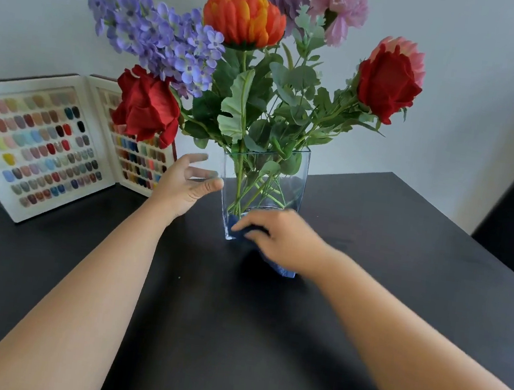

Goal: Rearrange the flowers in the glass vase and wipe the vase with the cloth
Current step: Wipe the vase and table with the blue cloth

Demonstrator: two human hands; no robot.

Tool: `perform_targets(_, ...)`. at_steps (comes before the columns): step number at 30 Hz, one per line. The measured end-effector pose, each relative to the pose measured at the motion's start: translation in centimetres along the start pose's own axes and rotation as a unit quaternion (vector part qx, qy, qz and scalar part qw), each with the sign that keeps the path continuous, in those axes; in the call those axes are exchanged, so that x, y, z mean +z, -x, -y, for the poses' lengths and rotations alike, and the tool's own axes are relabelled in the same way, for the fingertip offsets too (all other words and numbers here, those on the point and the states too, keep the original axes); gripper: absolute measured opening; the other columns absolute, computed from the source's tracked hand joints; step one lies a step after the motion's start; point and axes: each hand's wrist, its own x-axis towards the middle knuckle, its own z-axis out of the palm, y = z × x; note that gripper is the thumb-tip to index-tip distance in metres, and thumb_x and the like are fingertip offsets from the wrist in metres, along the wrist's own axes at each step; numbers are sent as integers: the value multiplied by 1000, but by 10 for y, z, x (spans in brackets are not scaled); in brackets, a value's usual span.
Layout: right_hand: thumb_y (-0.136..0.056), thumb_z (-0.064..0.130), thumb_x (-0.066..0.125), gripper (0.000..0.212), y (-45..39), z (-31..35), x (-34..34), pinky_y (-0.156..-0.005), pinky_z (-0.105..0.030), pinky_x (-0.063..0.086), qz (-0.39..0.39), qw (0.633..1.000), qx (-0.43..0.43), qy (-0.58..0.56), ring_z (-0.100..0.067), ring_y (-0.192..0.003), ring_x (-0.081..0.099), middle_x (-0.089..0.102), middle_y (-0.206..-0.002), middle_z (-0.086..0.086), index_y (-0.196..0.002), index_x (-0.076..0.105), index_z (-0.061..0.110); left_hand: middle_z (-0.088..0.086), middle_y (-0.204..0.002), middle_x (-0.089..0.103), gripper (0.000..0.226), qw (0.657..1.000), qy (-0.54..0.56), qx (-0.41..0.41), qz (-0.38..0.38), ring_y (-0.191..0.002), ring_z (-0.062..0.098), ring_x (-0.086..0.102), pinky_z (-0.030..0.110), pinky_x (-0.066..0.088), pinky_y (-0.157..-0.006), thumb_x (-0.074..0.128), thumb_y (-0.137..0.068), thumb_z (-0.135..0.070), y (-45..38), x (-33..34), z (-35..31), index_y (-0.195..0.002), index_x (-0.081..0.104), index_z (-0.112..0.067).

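Note:
A clear square glass vase [293, 180] stands upright on the black table [199, 333]. It holds several flowers: two red roses [387, 81], an orange bloom [243, 19], purple sprays [159, 33], pink and lilac carnations and green leaves. My right hand [279, 236] presses a blue cloth [285, 270] against the vase's lower front; most of the cloth is hidden under the hand. My left hand [185, 184] hovers open just left of the vase, fingertips close to its side, touching or not I cannot tell.
An open white display book of coloured nail samples [38, 148] leans against the wall at the back left. The table's right edge [459, 226] runs diagonally, with a dark floor area beyond it. A pale wall stands behind.

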Motion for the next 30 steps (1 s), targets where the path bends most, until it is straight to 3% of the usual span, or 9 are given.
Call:
perform_targets(4,-91,7,61,25,-13,10,-39,-83,-8,45,4,990,38,-137,6,-93,63,70,-96,24,-102,72,26,-5,-94,71,40,986,125,-24,-106,-85,13,70,29,47,-74,63,-77,-63,26,-2,-6,-98,54,-30)
perform_targets(6,-92,2,59,26,-20,20,-48,-77,-8,46,21,975,38,-219,7,-87,65,72,-88,24,-100,70,24,-9,-98,72,43,991,130,-23,-7,-94,15,67,30,48,-76,69,-70,-64,43,-9,-18,-99,61,-33)
perform_targets(9,-92,-2,57,24,-28,36,-46,-84,-32,55,31,948,24,-316,-17,-91,68,75,-98,-7,-102,68,17,-4,-121,66,68,977,110,-16,179,-108,16,62,31,52,-86,76,-61,-67,72,-23,-37,-118,62,-33)
perform_targets(11,-92,-2,58,22,-33,48,-39,-86,-41,54,41,930,5,-366,-26,-91,67,73,-102,-18,-101,68,16,-3,-115,69,62,972,113,-22,204,-106,14,64,26,53,-83,82,-61,-54,87,-34,-48,-116,66,-29)
perform_targets(15,-89,-2,62,28,-45,66,-21,-73,-26,56,58,906,-29,-418,-14,-83,69,76,-90,-2,-90,73,23,-2,-95,74,29,988,84,-20,132,-92,11,67,22,53,-77,79,-68,-23,112,-65,-60,-96,72,-21)
perform_targets(17,-85,0,67,28,-51,72,-10,-71,-24,55,60,899,-37,-432,-13,-82,69,75,-87,2,-87,74,27,2,-94,73,30,994,63,-19,92,-91,14,66,25,53,-81,78,-67,-22,125,-85,-62,-95,71,-14)
perform_targets(21,-73,9,81,21,-62,86,17,-80,-35,57,75,904,-47,-417,-20,-86,67,74,-90,-1,-89,76,22,-4,-83,72,15,999,31,-5,20,-83,10,65,22,52,-77,77,-68,-23,152,-120,-70,-82,74,-21)
perform_targets(25,-75,12,79,17,-69,107,51,-76,-27,56,136,935,-55,-324,-13,-83,71,77,-88,3,-88,77,21,-6,-77,69,9,999,-2,-7,-34,-75,7,64,19,51,-69,72,-81,-10,175,-151,-71,-84,71,-17)
perform_targets(30,-75,20,78,13,-89,147,93,-74,-25,45,161,916,18,-366,-12,-87,66,75,-87,8,-87,77,24,1,-85,70,7,991,9,-32,-126,-77,12,66,23,54,-66,70,-83,-13,209,-202,-65,-90,70,-17)
